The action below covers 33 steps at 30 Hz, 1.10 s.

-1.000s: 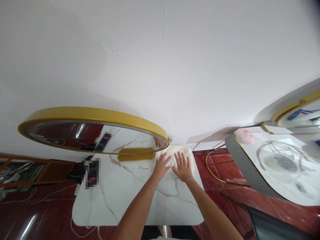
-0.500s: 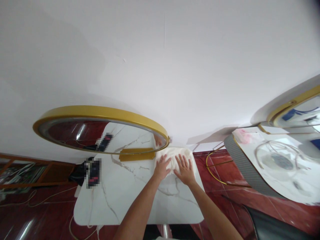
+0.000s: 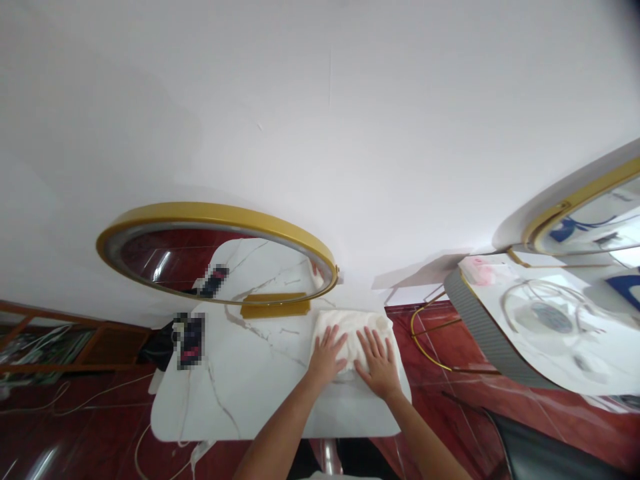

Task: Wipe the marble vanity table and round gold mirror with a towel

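Observation:
A white cloth [image 3: 350, 321] lies spread flat on the right part of the white marble-patterned table [image 3: 260, 393]. My left hand [image 3: 326, 357] rests on the left half of the cloth, palm down, fingers spread. Beside it, my right hand [image 3: 379, 365] presses flat on the right half, fingers also apart. Both hands hide part of the cloth. Behind the left part of the table stands an oval gold-framed mirror [image 3: 215, 212] on a gold base [image 3: 276, 309]; the tabletop shows in its glass.
A dark pixelated item [image 3: 191, 340] lies at the table's left edge. To the right is a second table [image 3: 510, 333] with a coiled cable [image 3: 545, 293], a pink-and-white packet [image 3: 483, 270] and another mirror [image 3: 575, 200]. A black chair [image 3: 540, 440] stands at lower right.
Both hands and the cloth have moved toward me, away from the wall, with the hands staying flat on it. The view has shifted slightly.

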{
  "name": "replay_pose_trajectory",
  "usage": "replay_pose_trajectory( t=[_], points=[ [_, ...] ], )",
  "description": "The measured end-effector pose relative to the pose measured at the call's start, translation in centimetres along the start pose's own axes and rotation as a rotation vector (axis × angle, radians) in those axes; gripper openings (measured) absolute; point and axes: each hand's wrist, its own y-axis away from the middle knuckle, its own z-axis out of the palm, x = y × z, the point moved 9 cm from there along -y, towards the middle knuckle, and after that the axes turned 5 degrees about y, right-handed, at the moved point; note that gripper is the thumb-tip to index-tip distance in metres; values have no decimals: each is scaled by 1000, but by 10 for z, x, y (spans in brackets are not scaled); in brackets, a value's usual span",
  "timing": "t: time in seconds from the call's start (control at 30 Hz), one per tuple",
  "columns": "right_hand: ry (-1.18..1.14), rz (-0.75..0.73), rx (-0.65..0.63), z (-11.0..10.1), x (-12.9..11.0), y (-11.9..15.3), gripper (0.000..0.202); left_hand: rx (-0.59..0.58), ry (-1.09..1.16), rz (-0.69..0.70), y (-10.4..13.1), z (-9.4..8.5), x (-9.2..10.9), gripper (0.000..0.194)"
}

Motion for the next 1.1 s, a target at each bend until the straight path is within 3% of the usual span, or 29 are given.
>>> replay_pose_trajectory(
  t=[0.17,0.33,0.47,0.67,0.9,1.1],
  points=[
    [-21,-8,13,-4,-7,48,74,82,10,60,46,21,15,69],
    [-51,3,11,1,-16,87,76,86,79,67,86,39,20,68],
    [-53,10,7,3,-22,94,77,41,143,99,97,39,16,66],
    [-14,11,19,0,-26,91,77,-61,199,185,94,35,4,65],
    [24,19,42,0,-70,89,78,-81,251,199,108,29,-32,68],
    [1,-80,-27,17,-138,73,81,-89,236,183,148,3,-98,69]
  ],
)
